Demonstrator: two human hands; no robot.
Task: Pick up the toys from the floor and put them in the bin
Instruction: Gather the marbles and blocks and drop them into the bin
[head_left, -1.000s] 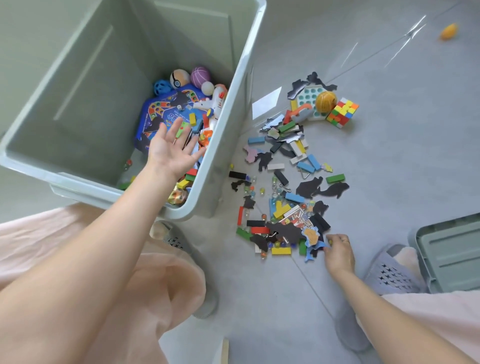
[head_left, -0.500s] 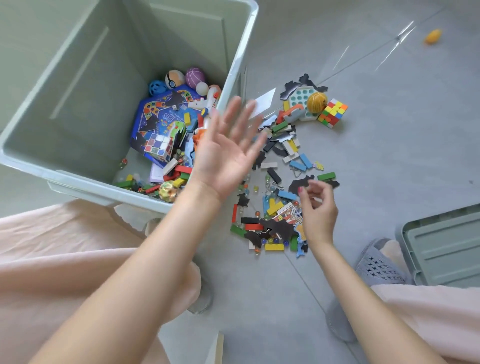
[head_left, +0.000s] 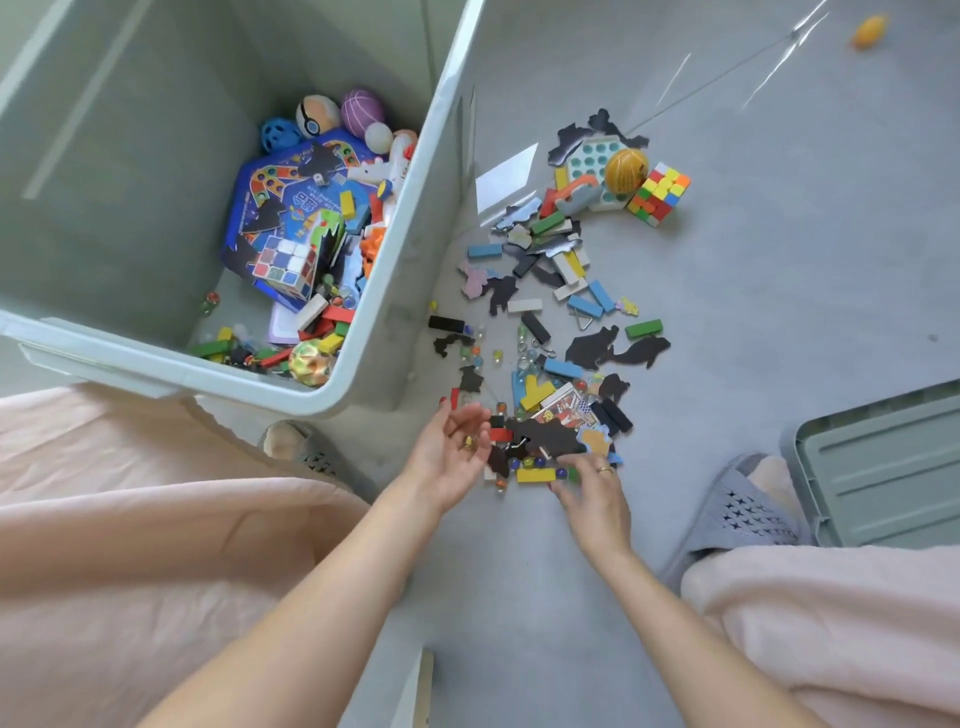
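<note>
- The left hand (head_left: 453, 451) is cupped, palm up, with a small marble (head_left: 470, 442) in it.
- The right hand (head_left: 592, 488) reaches fingers down into the toys (head_left: 540, 415); its grip is hidden.
- The bin (head_left: 363, 358) sits beside them.

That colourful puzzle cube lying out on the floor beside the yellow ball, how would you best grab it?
Take the puzzle cube across two opposite flat faces, coming down from above. Its faces are flat and parallel, so fingers and thumb would likely sit squarely. The yellow ball crowds its left side, so I'd pinch the near and far faces, which look free, rather than left to right.
</note>
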